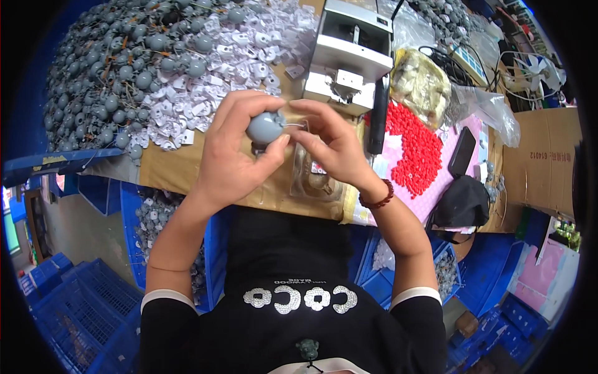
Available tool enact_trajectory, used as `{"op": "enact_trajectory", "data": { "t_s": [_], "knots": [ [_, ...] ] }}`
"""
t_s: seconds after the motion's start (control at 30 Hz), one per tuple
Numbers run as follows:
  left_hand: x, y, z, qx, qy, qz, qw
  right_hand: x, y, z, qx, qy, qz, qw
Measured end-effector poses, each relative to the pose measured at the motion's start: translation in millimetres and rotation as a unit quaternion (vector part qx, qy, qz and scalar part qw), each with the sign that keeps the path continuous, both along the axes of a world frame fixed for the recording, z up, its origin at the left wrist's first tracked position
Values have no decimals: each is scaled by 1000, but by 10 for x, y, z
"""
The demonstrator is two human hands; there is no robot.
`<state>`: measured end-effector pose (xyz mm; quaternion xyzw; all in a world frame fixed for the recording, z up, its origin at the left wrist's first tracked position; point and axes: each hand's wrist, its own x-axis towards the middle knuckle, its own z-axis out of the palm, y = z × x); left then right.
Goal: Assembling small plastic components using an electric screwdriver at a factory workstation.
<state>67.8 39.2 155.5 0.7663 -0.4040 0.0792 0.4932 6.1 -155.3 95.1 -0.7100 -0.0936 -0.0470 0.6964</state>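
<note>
The left hand [233,149] grips a rounded grey plastic knob [266,126] above the brown cardboard-covered tabletop [168,168], while the right hand [333,146] pinches a thin metal wire [297,125] at the knob's side. Held only by fingertips, the smooth knob could roll free, or the wire slip or bend (its far end is hard to make out). A dropped knob would likely vanish among the heaped grey knobs [118,68] or white plastic pieces [218,68].

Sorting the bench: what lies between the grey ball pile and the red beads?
In the head view, white plastic pieces and a small metal machine lie between the grey balls and red beads.
</note>
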Motion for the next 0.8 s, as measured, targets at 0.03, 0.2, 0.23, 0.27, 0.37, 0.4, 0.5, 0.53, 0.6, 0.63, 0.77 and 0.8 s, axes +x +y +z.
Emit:
{"op": "enact_trajectory", "data": {
  "t_s": [0.03,0.2,0.23,0.27,0.37,0.4,0.5,0.53,0.6,0.63,0.77,0.8],
  "knots": [
    [-75,7,-47,-6,21,13,1000,-76,-71,70,101,105,33,989],
    [-474,-1,-568,34,119,55,991,-531,-377,-41,24,215,-77,973],
    [-573,-18,-671,47,144,61,987,-575,-362,-194,-86,108,-93,986],
    [-663,-38,-757,48,168,60,983,-641,-379,-289,-209,34,-86,974],
    [-866,-20,-970,100,142,29,984,-774,-371,-505,-413,-90,-59,904],
    [-920,-26,-1017,103,140,23,984,-810,-365,-560,-435,-101,-55,893],
    [-953,-32,-1100,114,140,10,983,-806,-340,-664,-477,-131,-52,867],
    [-954,-46,-1113,113,136,13,984,-788,-331,-676,-485,-134,-52,862],
    [-931,-70,-1130,114,142,10,983,-748,-322,-684,-496,-138,-48,856],
    [-932,-78,-1139,114,145,9,983,-724,-324,-673,-499,-139,-43,854],
    [-959,-85,-1203,140,140,-7,980,-740,-319,-660,-521,-125,-33,844],
    [-953,-86,-1226,154,135,-9,979,-736,-313,-641,-528,-121,-27,840]
  ]
}}
